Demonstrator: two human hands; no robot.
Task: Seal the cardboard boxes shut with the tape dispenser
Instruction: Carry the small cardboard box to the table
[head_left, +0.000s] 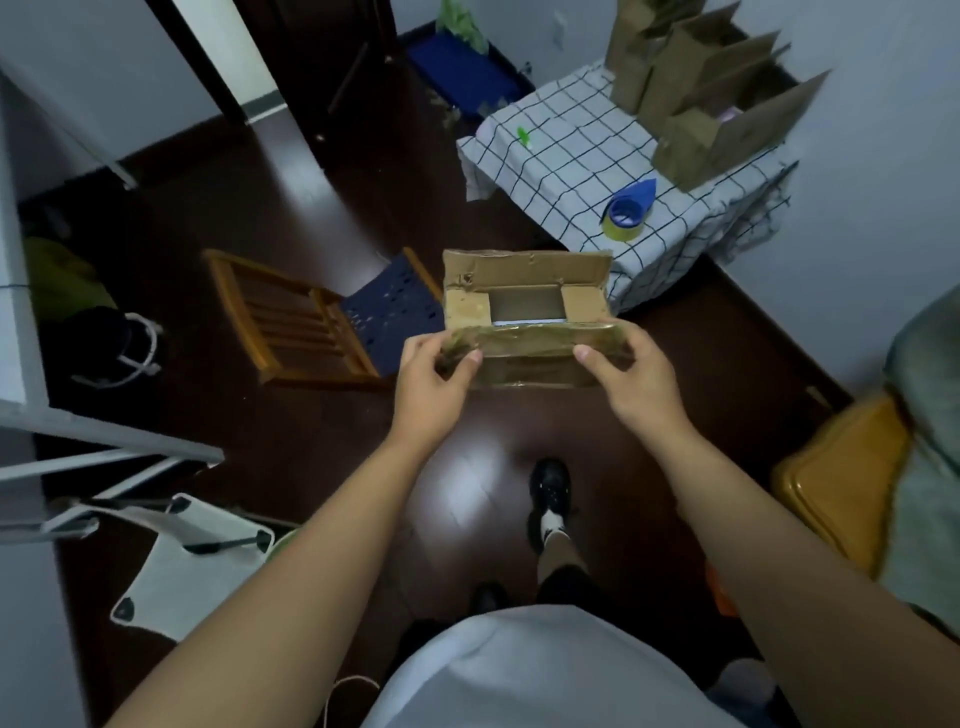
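I hold a small cardboard box in the air in front of me, above the dark floor. Its far flap stands up, its two side flaps lie folded in, and the near flap, covered in old tape, is bent toward me. My left hand grips the box's near left corner, thumb on the near flap. My right hand grips the near right corner the same way. The blue tape dispenser with its roll lies on the checked cloth of the table, beyond the box to the right.
Several open cardboard boxes stand at the back of the table. A folded wooden chair lies on the floor to the left of the box. A white frame and a white bag are at the left, and a yellow stool is at the right.
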